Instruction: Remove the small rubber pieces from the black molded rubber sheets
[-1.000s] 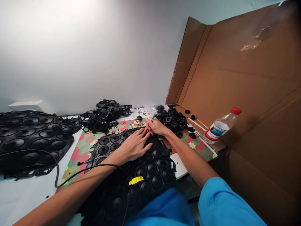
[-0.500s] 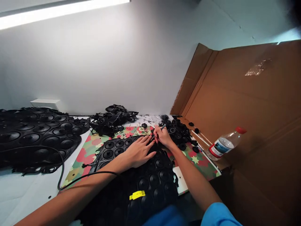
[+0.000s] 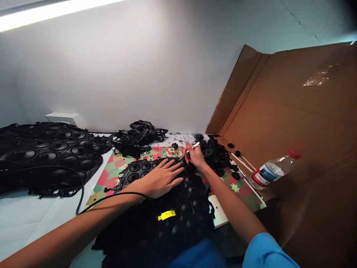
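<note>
A black rubber sheet with rows of round moulded discs point(image 3: 185, 210) lies over a camouflage-patterned board point(image 3: 106, 176) and hangs toward my body. My left hand point(image 3: 161, 179) rests flat on the sheet with its fingers spread. Just to its right, my right hand point(image 3: 194, 158) grips a thin pen-like tool point(image 3: 192, 147), its tip down at the sheet's far edge beside my left fingertips. The exact contact of the tip is too small to make out. A yellow tag point(image 3: 166, 215) lies on the sheet below my left hand.
Another black disc sheet point(image 3: 50, 152) covers the left side. Black scraps point(image 3: 138, 137) lie at the back, loose black discs point(image 3: 216, 154) right of my right hand. A bottle with a red cap point(image 3: 269, 173) leans by the cardboard point(image 3: 295, 111). A black cable point(image 3: 82, 190) crosses my left forearm.
The view has shifted slightly, moving the scene a little. The tool in my right hand has tilted and now shows a lighter shaft. My left hand remains spread on the sheet.
</note>
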`<state>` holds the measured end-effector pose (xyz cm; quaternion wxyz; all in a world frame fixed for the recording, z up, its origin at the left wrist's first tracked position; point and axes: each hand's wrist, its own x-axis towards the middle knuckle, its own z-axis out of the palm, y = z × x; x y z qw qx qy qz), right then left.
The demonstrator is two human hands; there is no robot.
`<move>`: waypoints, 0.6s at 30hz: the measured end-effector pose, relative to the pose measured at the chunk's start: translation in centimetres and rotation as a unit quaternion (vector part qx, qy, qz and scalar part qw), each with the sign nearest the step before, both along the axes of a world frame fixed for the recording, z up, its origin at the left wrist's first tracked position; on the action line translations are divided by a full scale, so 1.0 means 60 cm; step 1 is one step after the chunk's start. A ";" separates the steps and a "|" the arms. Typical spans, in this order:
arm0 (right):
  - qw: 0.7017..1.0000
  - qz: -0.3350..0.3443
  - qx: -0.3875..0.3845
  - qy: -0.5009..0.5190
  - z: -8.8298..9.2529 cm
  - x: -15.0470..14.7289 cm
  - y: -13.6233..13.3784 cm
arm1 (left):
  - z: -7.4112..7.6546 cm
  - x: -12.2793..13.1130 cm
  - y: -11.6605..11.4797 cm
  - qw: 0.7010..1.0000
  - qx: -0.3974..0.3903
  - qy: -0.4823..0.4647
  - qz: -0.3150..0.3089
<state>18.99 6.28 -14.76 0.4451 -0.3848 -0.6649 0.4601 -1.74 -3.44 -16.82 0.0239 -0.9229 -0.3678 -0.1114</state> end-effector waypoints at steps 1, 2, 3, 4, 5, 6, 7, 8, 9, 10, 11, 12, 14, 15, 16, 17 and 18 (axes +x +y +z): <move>1.000 0.003 0.002 -0.005 0.001 -0.004 0.003 | -0.004 0.005 0.000 1.000 0.006 -0.007 0.003; 1.000 0.007 0.004 -0.011 0.001 -0.008 0.006 | -0.007 0.009 0.001 1.000 0.012 -0.016 0.005; 1.000 0.011 0.006 -0.017 0.000 -0.011 0.009 | -0.010 0.012 0.001 1.000 0.017 -0.025 0.006; 1.000 0.014 0.006 -0.021 -0.001 -0.015 0.012 | -0.012 0.014 0.002 0.999 0.022 -0.034 0.005; 1.000 0.015 0.007 -0.025 -0.002 -0.018 0.013 | -0.014 0.015 0.002 0.999 0.027 -0.041 0.003; 1.000 0.014 0.007 -0.026 -0.004 -0.021 0.014 | -0.014 0.015 0.002 0.999 0.031 -0.045 0.000; 1.000 0.011 0.008 -0.027 -0.005 -0.023 0.014 | -0.014 0.015 0.002 0.998 0.033 -0.046 -0.003; 1.000 0.007 0.010 -0.026 -0.007 -0.025 0.014 | -0.014 0.015 0.002 0.998 0.035 -0.045 -0.005; 1.000 0.001 0.011 -0.026 -0.008 -0.026 0.013 | -0.014 0.015 0.002 0.998 0.035 -0.044 -0.006; 1.000 -0.004 0.012 -0.026 -0.009 -0.026 0.012 | -0.015 0.015 0.001 0.998 0.034 -0.045 -0.005; 1.000 -0.008 0.013 -0.027 -0.010 -0.026 0.011 | -0.015 0.015 0.001 0.998 0.032 -0.047 -0.004; 0.999 -0.012 0.014 -0.029 -0.011 -0.026 0.010 | -0.015 0.016 0.001 0.998 0.029 -0.051 -0.003; 0.999 -0.019 0.014 -0.036 -0.012 -0.025 0.009 | -0.016 0.018 0.001 0.998 0.024 -0.055 -0.004; 0.999 -0.023 0.014 -0.039 -0.012 -0.026 0.008 | -0.016 0.019 0.002 0.998 0.021 -0.057 -0.006; 0.999 -0.027 0.014 -0.042 -0.013 -0.026 0.007 | -0.016 0.019 0.002 0.998 0.019 -0.058 -0.008; 0.998 -0.031 0.015 -0.044 -0.013 -0.026 0.006 | -0.015 0.020 0.003 0.998 0.015 -0.058 -0.010; 0.998 -0.033 0.017 -0.046 -0.013 -0.027 0.005 | -0.015 0.020 0.004 0.998 0.012 -0.058 -0.011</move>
